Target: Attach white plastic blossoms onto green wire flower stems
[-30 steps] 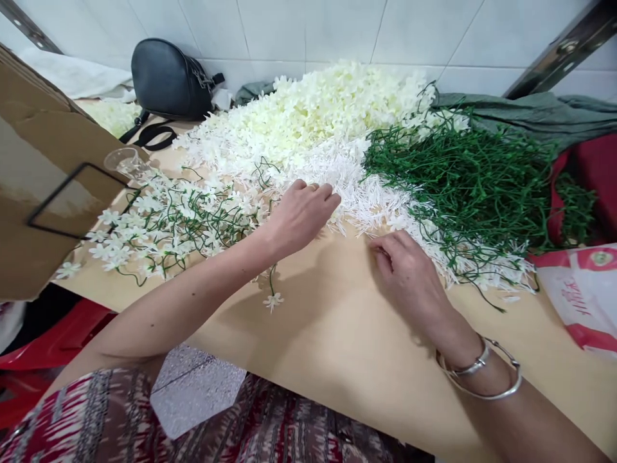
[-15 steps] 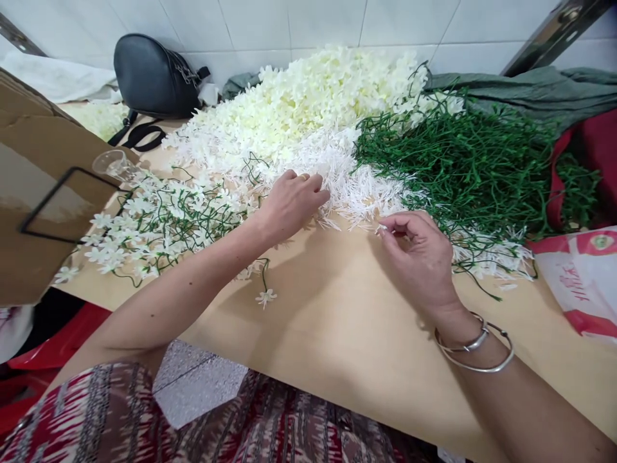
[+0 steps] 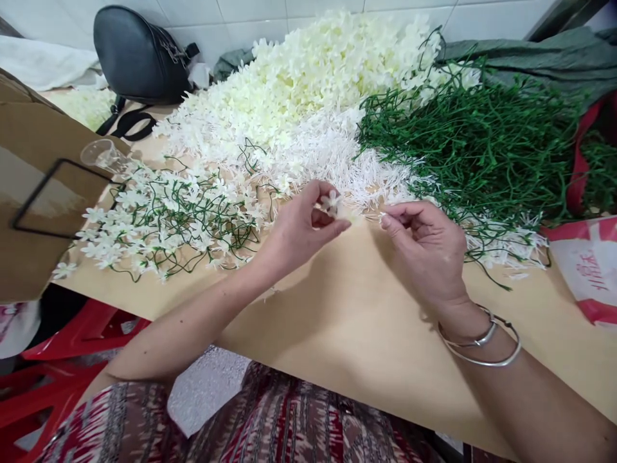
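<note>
My left hand (image 3: 303,228) is lifted a little above the tan table (image 3: 357,321), pinching a small white plastic flower (image 3: 332,203) between thumb and fingers. My right hand (image 3: 427,247), with two silver bangles on the wrist, faces it and pinches a tiny white piece (image 3: 383,218) at its fingertips. Just beyond both hands lies a heap of white spiky flower centres (image 3: 347,167). Behind it is a big pile of cream flower heads (image 3: 328,83). A tangle of green stems (image 3: 482,148) lies to the right.
Assembled stems with white flowers (image 3: 168,218) lie at the left, beside a clear plastic cup (image 3: 103,156) and a cardboard box (image 3: 33,193). A black bag (image 3: 139,58) sits at the back left. A red and white bag (image 3: 588,270) is at the right edge. Red stools (image 3: 72,360) stand below.
My left hand has come off the white heap and risen with a flower pinched in it. My right hand lifted from the table and turned toward it. The loose flower stem on the table is gone from sight.
</note>
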A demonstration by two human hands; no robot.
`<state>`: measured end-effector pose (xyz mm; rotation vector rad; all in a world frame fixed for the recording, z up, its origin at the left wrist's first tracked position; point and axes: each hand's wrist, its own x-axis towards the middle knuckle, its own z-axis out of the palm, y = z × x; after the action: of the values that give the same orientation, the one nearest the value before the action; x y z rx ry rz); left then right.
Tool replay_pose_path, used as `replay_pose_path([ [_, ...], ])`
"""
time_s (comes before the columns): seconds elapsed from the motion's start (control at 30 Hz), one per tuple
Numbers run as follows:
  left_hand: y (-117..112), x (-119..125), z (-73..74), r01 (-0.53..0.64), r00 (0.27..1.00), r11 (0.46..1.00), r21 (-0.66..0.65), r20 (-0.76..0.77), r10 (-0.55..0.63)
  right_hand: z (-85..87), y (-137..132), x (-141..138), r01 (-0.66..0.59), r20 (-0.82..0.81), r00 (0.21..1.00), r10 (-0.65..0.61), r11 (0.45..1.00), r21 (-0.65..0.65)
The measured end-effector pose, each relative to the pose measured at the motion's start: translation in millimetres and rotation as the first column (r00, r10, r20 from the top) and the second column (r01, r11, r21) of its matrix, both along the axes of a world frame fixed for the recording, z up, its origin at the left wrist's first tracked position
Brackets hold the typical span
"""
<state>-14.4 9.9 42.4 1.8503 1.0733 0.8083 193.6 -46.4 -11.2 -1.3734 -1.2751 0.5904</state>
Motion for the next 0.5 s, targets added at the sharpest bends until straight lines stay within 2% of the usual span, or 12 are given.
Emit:
replay_pose_path([
  [0.07, -5, 0, -13.4, -0.010, 0.998, 0.990, -0.141, 0.060, 0.019, 1.0, -2, -2, -0.016, 0.014, 1.000, 0.016, 1.000, -0.013],
  [0.13, -9, -2, -16.1, -0.029, 0.995, 0.978, -0.208, 0.085, 0.048, 2.0, -3, -4, -0.030, 0.005, 1.000, 0.030, 0.999, -0.015],
  [0.2, -16, -6, -6.3, -0.034, 0.997, 0.980, -0.197, 0.059, 0.046, 3.0, -4, -6, -0.034, 0.001, 0.999, 0.034, 0.999, -0.016],
  [0.3, -39, -8, 15.8, 0.002, 1.000, 0.996, -0.085, 0.008, -0.001, 4.8, -4, -7, -0.029, 0.003, 1.000, 0.029, 0.999, -0.020],
  [0.37, -55, -5, 19.3, 0.044, 0.996, 0.995, -0.087, 0.075, -0.037, 6.0, -5, -7, -0.030, -0.017, 0.999, 0.029, 0.999, -0.022],
  [0.43, -64, 1, 7.4, 0.072, 0.981, 0.974, -0.214, 0.190, -0.031, 6.2, -5, -7, -0.033, -0.048, 0.998, 0.032, 0.999, -0.024],
  [0.5, -60, 6, -14.1, 0.072, 0.959, 0.931, -0.357, 0.282, 0.033, 5.3, -5, -8, -0.030, -0.065, 0.997, 0.029, 0.999, -0.013],
])
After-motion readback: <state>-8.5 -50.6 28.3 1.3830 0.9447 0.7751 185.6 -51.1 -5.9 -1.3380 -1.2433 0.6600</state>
